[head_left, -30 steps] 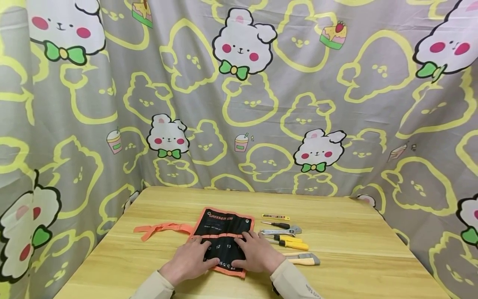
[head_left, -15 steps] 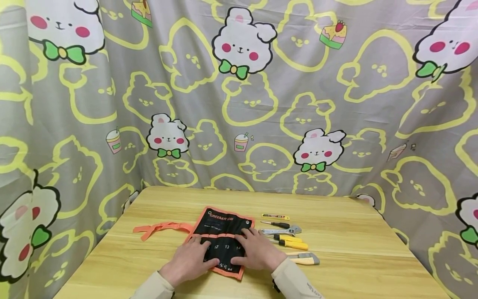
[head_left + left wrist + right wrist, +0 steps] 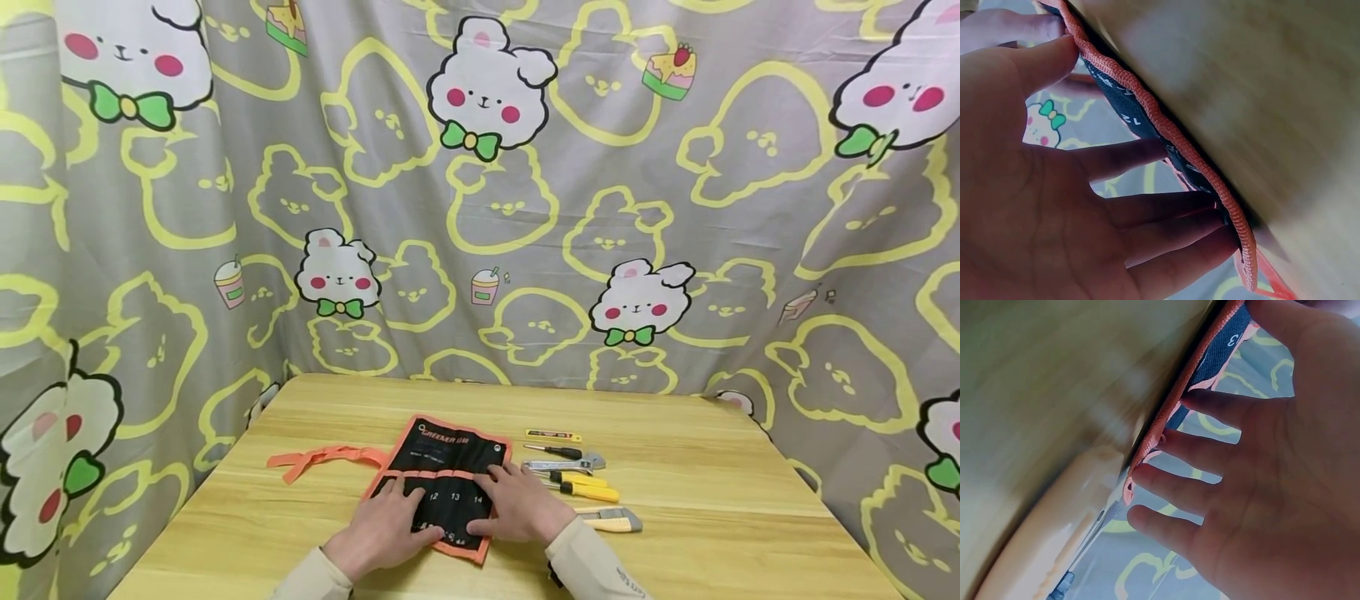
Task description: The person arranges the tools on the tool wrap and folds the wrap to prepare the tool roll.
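A black tool pouch (image 3: 459,450) with orange trim lies unrolled on the table, its numbered pockets facing up. On its lower left part rests my left hand (image 3: 382,523), fingers spread, thumb near the bottom edge. My right hand (image 3: 521,504) lies over the right side the same way, fingertips at the orange border. Seen from the left wrist, straight fingers touch the fabric just inside the orange edging (image 3: 1154,112). The right wrist view has the fingertips along the pouch's side edge, beside a utility knife (image 3: 1054,525). An orange strap (image 3: 333,454) trails left from the pouch.
Right of the pouch lie a small yellow case (image 3: 553,435), a black-handled screwdriver (image 3: 566,452), an adjustable wrench (image 3: 561,466) and two yellow-handled screwdrivers (image 3: 595,490). A patterned curtain (image 3: 480,225) surrounds the wooden table (image 3: 712,517).
The pouch's lower part has shifted slightly to the left under my hands. My left hand has moved a little down and right; the right hand has stayed nearly in place.
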Demonstrator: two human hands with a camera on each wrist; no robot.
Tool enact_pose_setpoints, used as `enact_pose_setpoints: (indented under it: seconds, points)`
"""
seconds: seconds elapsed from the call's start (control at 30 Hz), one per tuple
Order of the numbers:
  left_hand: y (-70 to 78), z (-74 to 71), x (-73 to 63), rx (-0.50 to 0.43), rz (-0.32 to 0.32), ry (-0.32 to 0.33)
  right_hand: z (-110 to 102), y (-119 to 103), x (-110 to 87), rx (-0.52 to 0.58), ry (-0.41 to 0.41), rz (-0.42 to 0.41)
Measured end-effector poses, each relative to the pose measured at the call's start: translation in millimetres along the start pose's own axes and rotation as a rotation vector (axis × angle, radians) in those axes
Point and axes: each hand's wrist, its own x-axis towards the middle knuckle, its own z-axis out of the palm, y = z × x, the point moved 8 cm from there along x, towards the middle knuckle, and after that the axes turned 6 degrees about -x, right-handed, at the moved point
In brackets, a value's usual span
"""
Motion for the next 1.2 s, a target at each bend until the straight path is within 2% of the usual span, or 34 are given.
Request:
enact_pose_setpoints:
  seconds: [0.47,0.93,1.07,1.2]
  points:
    - [-10.4,-4.1,0.4,-0.05,0.002,-0.068,1,-7,-2.5,-0.048,-0.005,0.024]
    - [-21.0,-5.7,3.7,-0.004,0.015,-0.163,-4,-21,-10.3,-0.114,0.0,0.042]
    - [-21.8,-6.6,3.5,-0.005,0.02,-0.186,-8,-21,-11.2,-0.095,0.009,0.048]
    - [-15.8,-8.8,0.3,-0.021,0.044,-0.18,-10,-17,-8.4,-0.045,0.05,0.026]
